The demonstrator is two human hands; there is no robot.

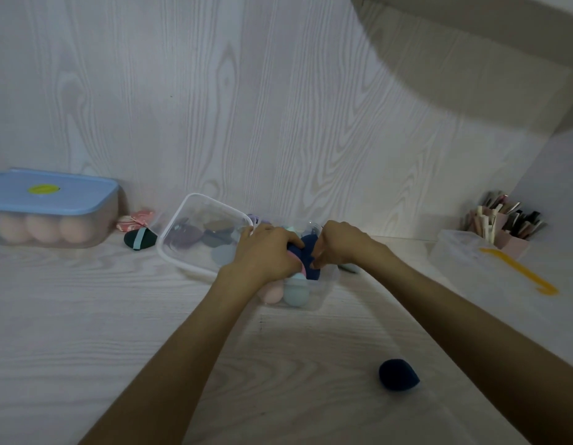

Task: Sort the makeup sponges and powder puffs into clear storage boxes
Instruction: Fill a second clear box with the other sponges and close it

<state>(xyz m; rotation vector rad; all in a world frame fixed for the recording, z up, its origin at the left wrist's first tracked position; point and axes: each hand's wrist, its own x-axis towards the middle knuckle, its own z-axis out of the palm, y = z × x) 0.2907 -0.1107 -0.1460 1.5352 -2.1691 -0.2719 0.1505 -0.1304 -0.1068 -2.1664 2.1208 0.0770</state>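
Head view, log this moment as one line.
left hand holds navy sponge | right hand pinches it | over clear box | loose sponge on table

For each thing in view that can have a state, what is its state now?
Blue-lid box: closed, peach sponges inside.
Clear box: open, holds sponges.
Clear lid: off, tilted beside the box.
Navy puff: held by both hands.
Left hand: gripping the puff.
Right hand: pinching the puff.
Navy sponge: loose on the table.

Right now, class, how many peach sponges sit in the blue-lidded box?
3 visible: left, middle and right, side by side in the blue-lidded box. More may hide behind.
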